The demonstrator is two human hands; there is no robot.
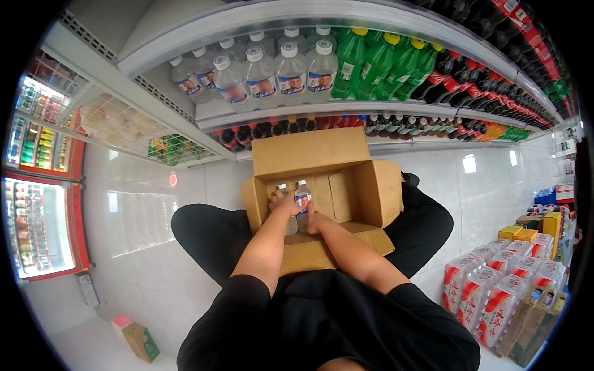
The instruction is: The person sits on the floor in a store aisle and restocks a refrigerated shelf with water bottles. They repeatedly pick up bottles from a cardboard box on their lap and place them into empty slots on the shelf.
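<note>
An open cardboard box (304, 160) lies on the floor between my crossed legs, its flaps folded outward. Inside, at its left end, two clear plastic bottles with white caps lie side by side. My left hand (284, 203) is curled over the left bottle (292, 226) and covers its middle. Against the lower right side of the other bottle (302, 189), which has a blue label, rests my right hand (314, 220); how firmly it grips is hard to see. The right part of the box shows bare cardboard.
Beyond the box stands a store shelf (325, 105) with clear bottles (290, 76), green bottles (349, 65) and dark cola bottles. Shrink-wrapped packs (499, 301) are stacked at right. Lit refrigerators (79, 222) stand at left, a small carton (139, 342) at lower left.
</note>
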